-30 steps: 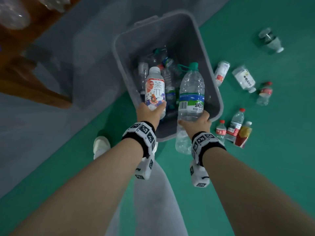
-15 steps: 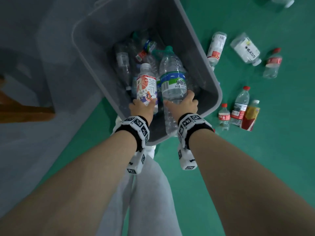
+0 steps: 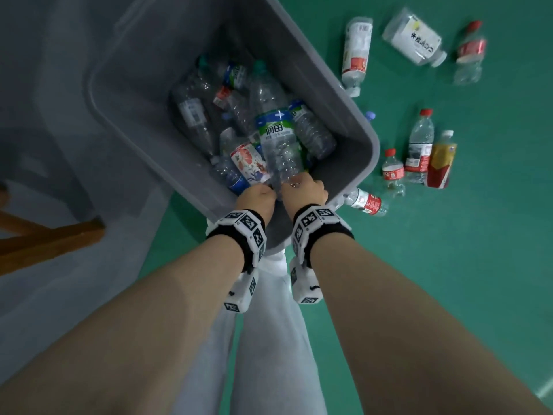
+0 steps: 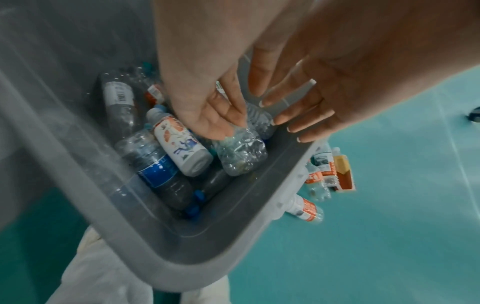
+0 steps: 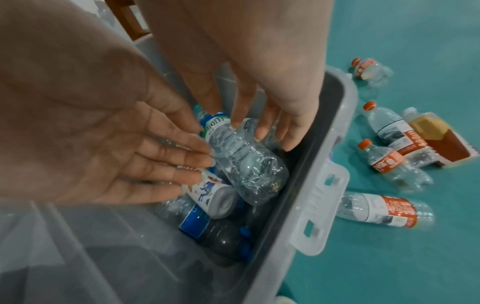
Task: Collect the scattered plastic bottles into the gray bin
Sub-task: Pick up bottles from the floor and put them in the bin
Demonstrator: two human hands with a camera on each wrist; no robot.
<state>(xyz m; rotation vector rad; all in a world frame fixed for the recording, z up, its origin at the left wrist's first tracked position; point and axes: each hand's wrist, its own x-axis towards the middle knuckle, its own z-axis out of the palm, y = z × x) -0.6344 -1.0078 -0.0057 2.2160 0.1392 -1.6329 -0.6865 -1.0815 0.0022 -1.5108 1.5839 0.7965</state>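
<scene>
Both hands over gray bin [image 3: 356,178], fingers spread, holding nothing. Left hand [image 3: 258,197] above the white bottle [image 3: 248,161]; right hand [image 3: 305,190] fingertips at the large clear bottle [image 3: 278,145]. Loose bottles [image 3: 419,148] right, on green floor [image 3: 449,265].

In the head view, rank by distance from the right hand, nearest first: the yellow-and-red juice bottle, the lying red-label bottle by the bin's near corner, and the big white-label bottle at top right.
From the right hand:
1. Lying red-label bottle, just right of it on the floor.
2. Juice bottle, farther right.
3. White-label bottle, far top right.
</scene>
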